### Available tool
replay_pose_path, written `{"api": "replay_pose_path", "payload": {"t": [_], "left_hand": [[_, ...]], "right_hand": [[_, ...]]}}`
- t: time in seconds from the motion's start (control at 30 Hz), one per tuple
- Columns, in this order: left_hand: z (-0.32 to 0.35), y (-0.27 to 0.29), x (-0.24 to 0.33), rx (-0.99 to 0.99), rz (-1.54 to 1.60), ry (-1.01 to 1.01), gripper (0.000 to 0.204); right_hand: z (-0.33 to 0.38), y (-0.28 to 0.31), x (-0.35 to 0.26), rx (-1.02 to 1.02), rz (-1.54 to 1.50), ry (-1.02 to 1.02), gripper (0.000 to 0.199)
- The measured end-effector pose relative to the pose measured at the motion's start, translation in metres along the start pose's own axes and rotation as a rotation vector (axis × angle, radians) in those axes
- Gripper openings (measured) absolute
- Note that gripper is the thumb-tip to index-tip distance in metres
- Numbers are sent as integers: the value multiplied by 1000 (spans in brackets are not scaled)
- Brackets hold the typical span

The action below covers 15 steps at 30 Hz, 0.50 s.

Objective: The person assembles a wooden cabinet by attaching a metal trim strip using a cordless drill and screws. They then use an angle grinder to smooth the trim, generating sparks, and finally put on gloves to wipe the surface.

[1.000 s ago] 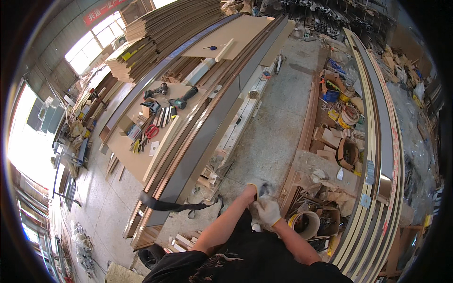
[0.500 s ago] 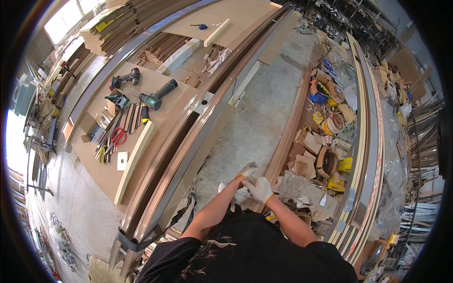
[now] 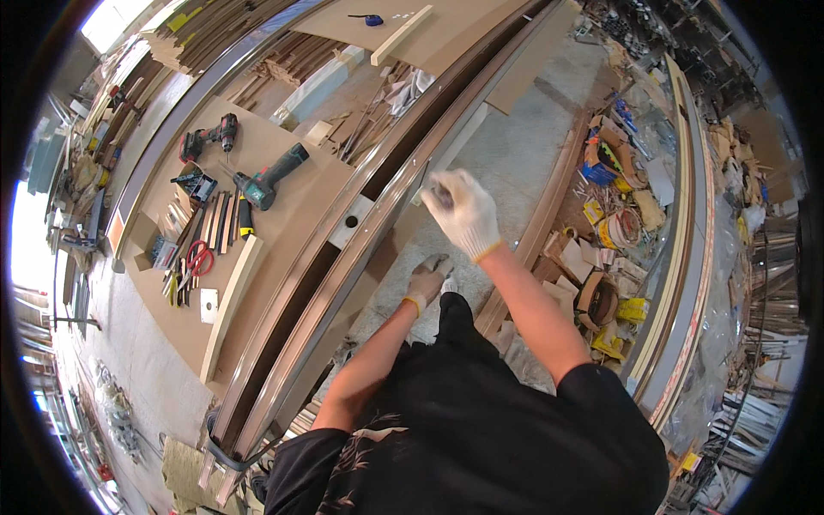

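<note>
Both hands wear white work gloves with yellow cuffs. My right hand (image 3: 463, 212) is raised beside the long brown metal profiles (image 3: 336, 268), just right of their near edge. Its fingers are curled closed, and whatever they may hold is hidden. Lower and closer to my body is my left hand (image 3: 426, 281), above the concrete floor and near my white shoe (image 3: 450, 285). The left fingers look bent inward; any small thing in them cannot be made out. A pale plate with a round dark hole (image 3: 351, 221) bridges the gap between the profiles.
On the brown board at left lie a green-black drill (image 3: 273, 176), a red-black drill (image 3: 209, 137), red-handled scissors (image 3: 200, 257) and a pale wooden strip (image 3: 232, 311). A blue tape measure (image 3: 372, 20) sits farther off. Cardboard boxes (image 3: 596, 300) and scraps cover the floor at right, beside long stacked profiles (image 3: 687, 215).
My hands were together low in front of me. The right has moved up and forward toward the profiles; the left has shifted slightly left and forward. The view has shifted a little.
</note>
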State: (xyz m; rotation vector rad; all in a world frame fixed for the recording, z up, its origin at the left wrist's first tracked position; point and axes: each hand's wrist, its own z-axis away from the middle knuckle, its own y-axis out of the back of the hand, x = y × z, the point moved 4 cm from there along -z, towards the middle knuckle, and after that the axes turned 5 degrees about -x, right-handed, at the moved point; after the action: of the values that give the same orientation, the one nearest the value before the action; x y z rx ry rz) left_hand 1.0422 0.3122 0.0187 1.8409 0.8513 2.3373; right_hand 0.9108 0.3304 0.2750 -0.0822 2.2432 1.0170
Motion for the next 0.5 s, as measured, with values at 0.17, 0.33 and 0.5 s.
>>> {"api": "replay_pose_path", "payload": {"t": [0.17,0.33,0.5], "left_hand": [[29,86,138,180,335,136,37],[-4,178,246,493,384,-177,26],[-158,241,257,570,-41,-132,26]], "right_hand": [[-77,-32,26,-331,402,45,30],[-102,-50,36,-449,271,167,12],[-106,26,85,-573,-176,-21,26]]}}
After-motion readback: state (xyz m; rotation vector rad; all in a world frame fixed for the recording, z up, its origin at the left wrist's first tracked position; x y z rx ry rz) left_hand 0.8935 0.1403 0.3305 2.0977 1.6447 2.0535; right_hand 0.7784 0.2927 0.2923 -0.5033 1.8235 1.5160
